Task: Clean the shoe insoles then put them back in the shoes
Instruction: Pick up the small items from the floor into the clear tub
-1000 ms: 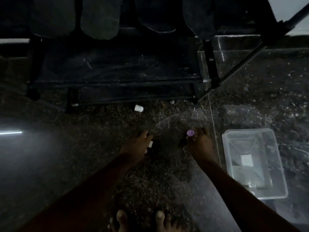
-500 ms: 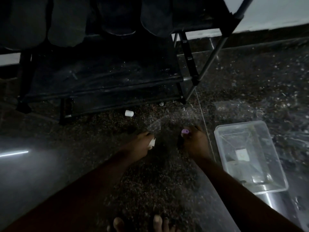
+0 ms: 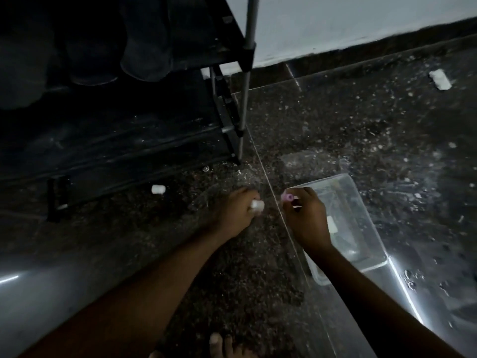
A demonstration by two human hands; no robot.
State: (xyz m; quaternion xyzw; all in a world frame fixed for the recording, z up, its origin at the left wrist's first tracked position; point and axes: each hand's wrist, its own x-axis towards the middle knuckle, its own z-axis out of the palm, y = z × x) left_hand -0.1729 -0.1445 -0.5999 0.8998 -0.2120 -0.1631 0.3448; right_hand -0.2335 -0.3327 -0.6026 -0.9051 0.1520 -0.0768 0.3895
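Observation:
The scene is dim. My left hand [image 3: 236,211] is low over the speckled floor, fingers closed on a small white cap-like piece [image 3: 257,205]. My right hand [image 3: 305,218] is just right of it, closed on a small pink cylindrical piece [image 3: 287,197]. What the two pieces belong to I cannot tell. Several dark insoles [image 3: 145,42] hang over the top of a black shoe rack [image 3: 124,135] at the upper left. No shoes are visible.
A clear plastic tub [image 3: 361,228] sits on the floor right of my right hand. Another small white cap [image 3: 158,189] lies in front of the rack. A white scrap [image 3: 440,79] lies far right near the wall. My bare toes [image 3: 219,344] show at the bottom.
The view has swung to the right, so the rack has shifted left and the wall now shows. Both hands stay close together holding their small pieces, the right hand now over the tub's near corner.

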